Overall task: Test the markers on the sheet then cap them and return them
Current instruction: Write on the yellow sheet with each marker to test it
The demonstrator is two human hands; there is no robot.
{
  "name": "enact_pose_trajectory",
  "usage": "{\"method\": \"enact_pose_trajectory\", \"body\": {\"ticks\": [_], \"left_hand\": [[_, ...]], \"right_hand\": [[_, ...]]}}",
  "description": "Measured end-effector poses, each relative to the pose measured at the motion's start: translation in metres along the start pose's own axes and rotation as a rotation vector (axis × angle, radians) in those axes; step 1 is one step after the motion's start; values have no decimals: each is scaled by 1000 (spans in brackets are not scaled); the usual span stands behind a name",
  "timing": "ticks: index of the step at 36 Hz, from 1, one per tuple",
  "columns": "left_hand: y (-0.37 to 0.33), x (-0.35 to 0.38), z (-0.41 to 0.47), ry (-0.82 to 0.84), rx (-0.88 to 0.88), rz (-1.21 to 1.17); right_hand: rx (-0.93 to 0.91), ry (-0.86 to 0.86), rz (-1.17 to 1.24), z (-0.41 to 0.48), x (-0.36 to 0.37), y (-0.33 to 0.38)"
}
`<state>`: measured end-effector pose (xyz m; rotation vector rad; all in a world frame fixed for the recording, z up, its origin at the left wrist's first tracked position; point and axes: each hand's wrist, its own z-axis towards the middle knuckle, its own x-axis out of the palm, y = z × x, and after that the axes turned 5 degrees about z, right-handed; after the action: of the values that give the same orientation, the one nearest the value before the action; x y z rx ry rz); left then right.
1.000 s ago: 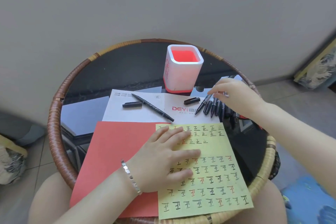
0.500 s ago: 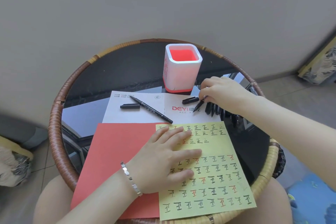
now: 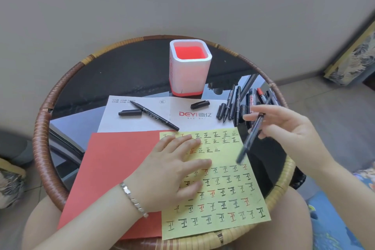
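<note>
Black marker [image 3: 250, 139] pinched in right hand [image 3: 284, 126]; left hand [image 3: 174, 170] flat on yellow sheet [image 3: 227, 184].

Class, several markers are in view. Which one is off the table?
The blurred dark marker held in the right hand, tilted over the yellow sheet; the others lie flat.

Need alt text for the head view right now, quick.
The right hand holds a black marker over the yellow sheet of test strokes, which the left hand pins flat. More markers lie near a white holder.
</note>
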<state>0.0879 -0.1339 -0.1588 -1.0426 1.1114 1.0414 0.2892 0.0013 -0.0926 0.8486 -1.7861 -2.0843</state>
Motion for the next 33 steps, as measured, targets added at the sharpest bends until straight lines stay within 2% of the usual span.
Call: {"method": "enact_pose_trajectory", "body": {"ticks": [7, 12, 15, 19, 26, 29, 33], "left_hand": [[-19, 0, 16, -30, -40, -25], [-30, 8, 19, -10, -83, -45], [-31, 12, 18, -7, -84, -34], [-30, 14, 18, 10, -77, -35], [-29, 13, 17, 21, -84, -65], [-29, 13, 17, 21, -88, -79], [-29, 12, 17, 17, -93, -97]], "right_hand": [[39, -167, 129, -8, 9, -11], [130, -140, 358, -5, 27, -25], [161, -185, 396, 0, 38, -25], [187, -243, 352, 3, 50, -25], [88, -544, 69, 1, 62, -41], [73, -595, -24, 5, 62, -46], [68, -579, -47, 4, 63, -49]]}}
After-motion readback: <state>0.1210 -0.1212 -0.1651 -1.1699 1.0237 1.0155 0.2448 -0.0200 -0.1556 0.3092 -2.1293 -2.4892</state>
